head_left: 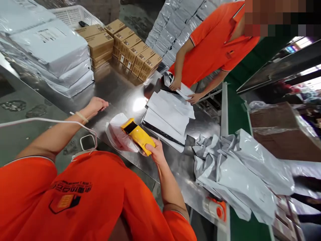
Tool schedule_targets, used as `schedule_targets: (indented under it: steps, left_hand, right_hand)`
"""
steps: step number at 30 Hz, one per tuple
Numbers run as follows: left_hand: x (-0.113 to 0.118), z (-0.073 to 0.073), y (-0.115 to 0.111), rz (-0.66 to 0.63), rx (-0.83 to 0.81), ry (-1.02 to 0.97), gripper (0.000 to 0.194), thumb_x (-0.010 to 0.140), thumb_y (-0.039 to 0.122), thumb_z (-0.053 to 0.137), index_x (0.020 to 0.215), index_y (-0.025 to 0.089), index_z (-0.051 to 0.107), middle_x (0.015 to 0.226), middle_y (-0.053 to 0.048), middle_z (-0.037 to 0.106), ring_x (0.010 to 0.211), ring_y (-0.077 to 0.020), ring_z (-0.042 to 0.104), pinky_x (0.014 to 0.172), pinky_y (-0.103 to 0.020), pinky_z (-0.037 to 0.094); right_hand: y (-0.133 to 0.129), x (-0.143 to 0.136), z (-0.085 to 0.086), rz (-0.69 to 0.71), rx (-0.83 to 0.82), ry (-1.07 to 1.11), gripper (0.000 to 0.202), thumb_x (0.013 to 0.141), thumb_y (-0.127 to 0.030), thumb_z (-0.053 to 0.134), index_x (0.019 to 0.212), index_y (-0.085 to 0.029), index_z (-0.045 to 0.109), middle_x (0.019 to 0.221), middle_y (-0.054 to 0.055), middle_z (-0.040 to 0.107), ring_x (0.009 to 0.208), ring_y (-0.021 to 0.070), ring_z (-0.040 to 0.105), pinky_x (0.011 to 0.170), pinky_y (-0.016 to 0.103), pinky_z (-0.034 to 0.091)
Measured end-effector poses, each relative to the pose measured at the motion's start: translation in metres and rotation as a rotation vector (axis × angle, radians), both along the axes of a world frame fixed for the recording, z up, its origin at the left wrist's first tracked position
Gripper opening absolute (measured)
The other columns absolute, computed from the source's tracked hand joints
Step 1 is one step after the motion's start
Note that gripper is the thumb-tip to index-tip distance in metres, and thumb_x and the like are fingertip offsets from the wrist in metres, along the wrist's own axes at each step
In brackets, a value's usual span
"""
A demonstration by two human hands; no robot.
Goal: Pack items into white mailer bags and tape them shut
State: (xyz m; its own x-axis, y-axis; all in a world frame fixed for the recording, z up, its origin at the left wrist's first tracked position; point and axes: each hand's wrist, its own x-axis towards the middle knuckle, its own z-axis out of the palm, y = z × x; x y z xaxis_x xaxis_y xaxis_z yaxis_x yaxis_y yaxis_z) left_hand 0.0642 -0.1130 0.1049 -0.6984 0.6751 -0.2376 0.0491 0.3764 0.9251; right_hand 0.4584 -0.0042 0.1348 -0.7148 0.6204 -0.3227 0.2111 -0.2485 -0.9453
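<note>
My right hand (155,150) is wrapped round a yellow handheld scanner (140,136), its flared end with a dark window pointing up and left. Below that end, a white plastic mailing bag (117,142) lies at the near edge of the metal table, partly covered by the scanner. My left hand (98,104) hovers over the table to the left with its fingers curled closed; whether anything small is inside is hidden. Just beyond the scanner lies a pile of flat white mailing bags (168,115).
Stacked wrapped white packs (52,50) stand at the left, beside rows of brown boxes (135,50). Across the table, a co-worker (210,50) handles a white bag. Crumpled grey mailers (235,167) overhang a green conveyor (244,227). A tape roll (218,211) and white cord (50,119) are nearby.
</note>
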Motion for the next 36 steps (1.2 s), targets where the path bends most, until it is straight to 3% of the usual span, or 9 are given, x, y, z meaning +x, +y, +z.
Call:
schedule_targets:
  steps: [5, 8, 11, 15, 17, 21, 27, 32, 36]
  left_hand:
    - [0.045, -0.044, -0.006, 0.017, -0.182, -0.197, 0.024, 0.086, 0.032, 0.088, 0.079, 0.016, 0.072, 0.061, 0.0, 0.057, 0.062, -0.015, 0.053, 0.062, -0.028, 0.046]
    - [0.068, -0.058, -0.007, 0.004, -0.222, -0.184, 0.034, 0.076, 0.027, 0.092, 0.106, 0.015, 0.083, 0.08, -0.002, 0.07, 0.078, -0.0227, 0.07, 0.075, -0.033, 0.059]
    - [0.066, -0.056, -0.009, 0.046, -0.286, -0.011, 0.071, 0.073, 0.02, 0.093, 0.142, 0.014, 0.079, 0.122, -0.015, 0.078, 0.115, -0.0378, 0.08, 0.103, -0.051, 0.068]
    - [0.035, -0.029, -0.014, 0.036, -0.195, 0.195, 0.085, 0.082, 0.01, 0.079, 0.166, 0.012, 0.063, 0.171, -0.025, 0.062, 0.164, -0.0417, 0.061, 0.142, -0.06, 0.048]
    - [0.02, -0.01, -0.013, -0.21, -0.06, 0.284, 0.098, 0.084, 0.013, 0.078, 0.178, 0.015, 0.053, 0.178, -0.02, 0.061, 0.172, -0.0348, 0.054, 0.149, -0.055, 0.041]
    - [0.023, 0.016, 0.004, -1.061, 0.002, 0.45, 0.127, 0.071, 0.038, 0.103, 0.185, 0.017, 0.05, 0.184, -0.021, 0.061, 0.175, -0.043, 0.053, 0.15, -0.059, 0.038]
    - [0.053, 0.02, 0.02, -1.146, -0.232, 0.788, 0.142, 0.065, 0.038, 0.107, 0.192, 0.021, 0.046, 0.177, -0.025, 0.065, 0.166, -0.0528, 0.06, 0.15, -0.069, 0.029]
    - [0.05, 0.018, 0.02, -1.208, -0.198, 0.869, 0.126, 0.072, 0.029, 0.102, 0.186, 0.015, 0.052, 0.174, -0.023, 0.065, 0.163, -0.0438, 0.058, 0.151, -0.07, 0.023]
    - [0.057, 0.017, 0.022, -1.157, -0.216, 0.839, 0.104, 0.071, 0.026, 0.1, 0.17, 0.017, 0.069, 0.167, -0.019, 0.07, 0.157, -0.043, 0.061, 0.141, -0.062, 0.041]
  right_hand:
    - [-0.005, -0.02, 0.015, -0.021, -0.015, -0.028, 0.06, 0.067, -0.069, 0.106, 0.08, -0.024, 0.07, 0.057, -0.001, 0.067, 0.041, 0.017, 0.059, 0.039, 0.028, 0.047]
    - [-0.005, -0.03, 0.024, -0.026, -0.004, -0.046, 0.061, 0.066, -0.069, 0.106, 0.078, -0.025, 0.066, 0.057, -0.002, 0.066, 0.04, 0.0165, 0.058, 0.037, 0.027, 0.045]
    - [-0.004, -0.034, 0.024, -0.042, 0.023, -0.053, 0.061, 0.069, -0.07, 0.104, 0.078, -0.026, 0.064, 0.058, -0.002, 0.065, 0.04, 0.015, 0.056, 0.038, 0.026, 0.045]
    - [-0.001, -0.036, 0.019, -0.059, 0.03, -0.051, 0.061, 0.07, -0.072, 0.102, 0.08, -0.027, 0.063, 0.055, -0.004, 0.061, 0.04, 0.0146, 0.053, 0.038, 0.026, 0.043]
    - [-0.002, -0.039, 0.019, -0.042, 0.02, -0.06, 0.06, 0.07, -0.072, 0.101, 0.08, -0.027, 0.063, 0.053, -0.004, 0.06, 0.041, 0.0151, 0.054, 0.039, 0.026, 0.043]
    - [-0.007, -0.049, 0.031, -0.003, -0.006, -0.093, 0.055, 0.071, -0.069, 0.097, 0.086, -0.025, 0.068, 0.06, -0.002, 0.065, 0.046, 0.0172, 0.059, 0.045, 0.028, 0.046]
    - [0.0, 0.001, 0.049, 0.101, -0.071, -0.13, 0.04, 0.082, -0.058, 0.093, 0.094, -0.023, 0.079, 0.071, 0.003, 0.072, 0.057, 0.0182, 0.062, 0.054, 0.031, 0.051]
    - [-0.008, 0.115, -0.009, -0.022, -0.151, -0.236, 0.041, 0.06, -0.055, 0.097, 0.069, -0.025, 0.071, 0.064, 0.004, 0.067, 0.054, 0.0184, 0.056, 0.052, 0.032, 0.043]
    - [-0.031, 0.122, -0.081, -0.143, -0.251, -0.29, 0.033, 0.057, -0.048, 0.087, 0.058, -0.029, 0.06, 0.057, 0.005, 0.062, 0.054, 0.0202, 0.053, 0.053, 0.034, 0.042]
